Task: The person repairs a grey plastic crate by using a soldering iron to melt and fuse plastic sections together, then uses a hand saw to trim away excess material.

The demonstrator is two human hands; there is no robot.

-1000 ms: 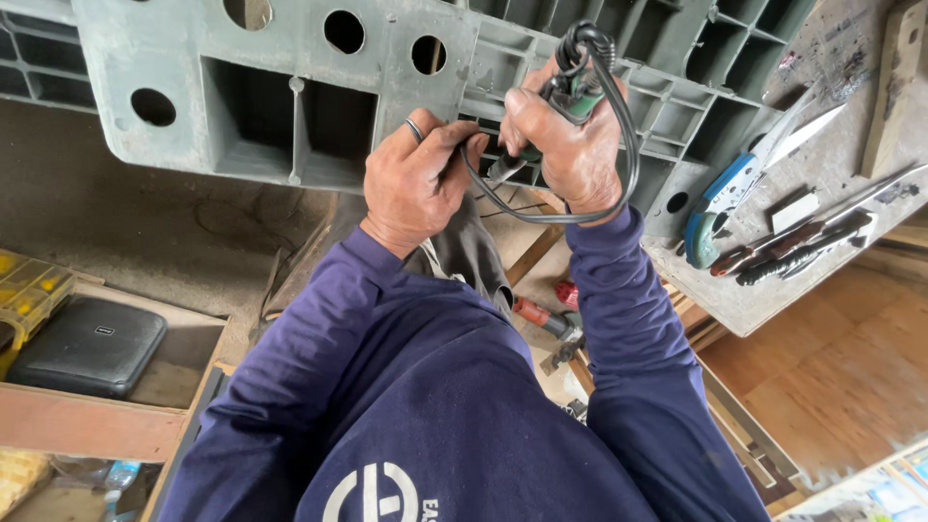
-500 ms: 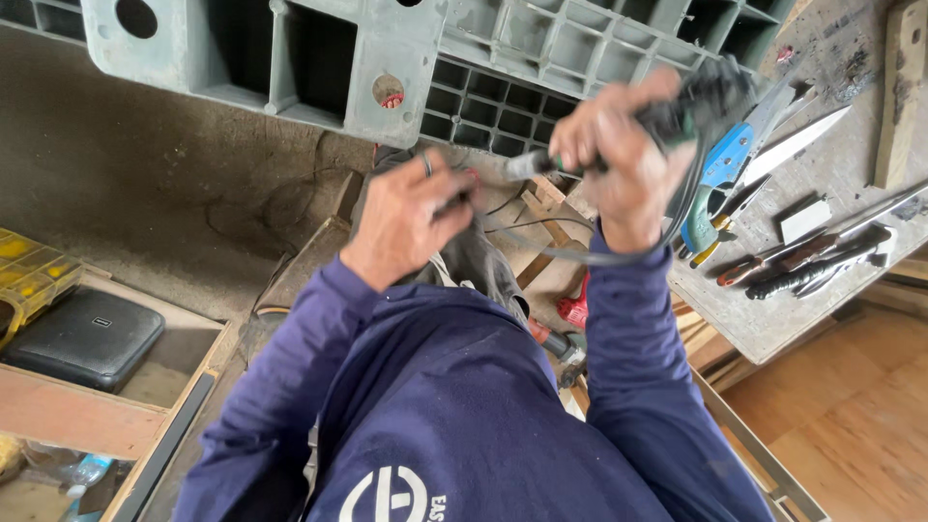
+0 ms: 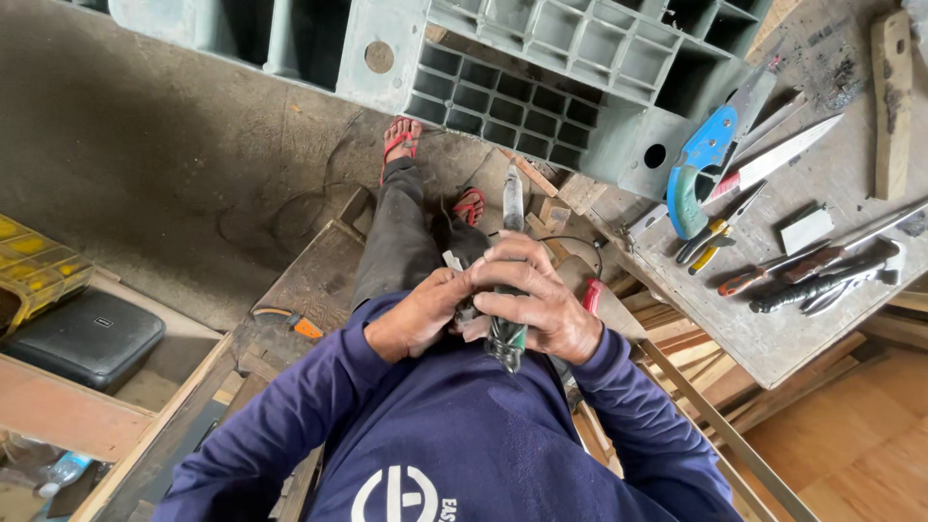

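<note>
Head view, my right hand: my right hand [image 3: 541, 309] is wrapped around the green-and-black soldering tool [image 3: 507, 333], fingers closed over its body — held close to my chest, near the middle of the picture.
Head view, my left hand: my left hand [image 3: 420, 314] sits touching the right at its 9 o'clock, fingers curled in against the tool's handle; what exactly the fingertips pinch I cannot tell.
Tool: its long grey tip [image 3: 512, 198] points toward 12 o'clock, above my knuckles; the dark butt end shows below the right hand.
Cord: a thin black cord [image 3: 580, 244] loops at 2 o'clock from my hands.
Legs: my dark trousers [image 3: 396, 242] run up to 11 o'clock, ending in red sandals [image 3: 401, 138] on the dirt floor.
Pallet: a grey-green plastic pallet [image 3: 541, 68] fills the top, at 12 o'clock, its grid of cells facing me.
Workbench: a worn board bench [image 3: 802, 319] lies at 3 o'clock, well apart from my hands.
On the bench: a blue-handled saw [image 3: 701, 155], a knife with a long pale blade [image 3: 783, 155], small pliers [image 3: 710, 237] and several dark-handled tools [image 3: 812, 275] — all lying flat.
Left side: a black case [image 3: 87, 338] rests in a wooden tray at 9 o'clock, just beside a yellow parts box [image 3: 34, 266].
Sleeves: dark blue sleeves [image 3: 290, 425] cover both my arms.
</note>
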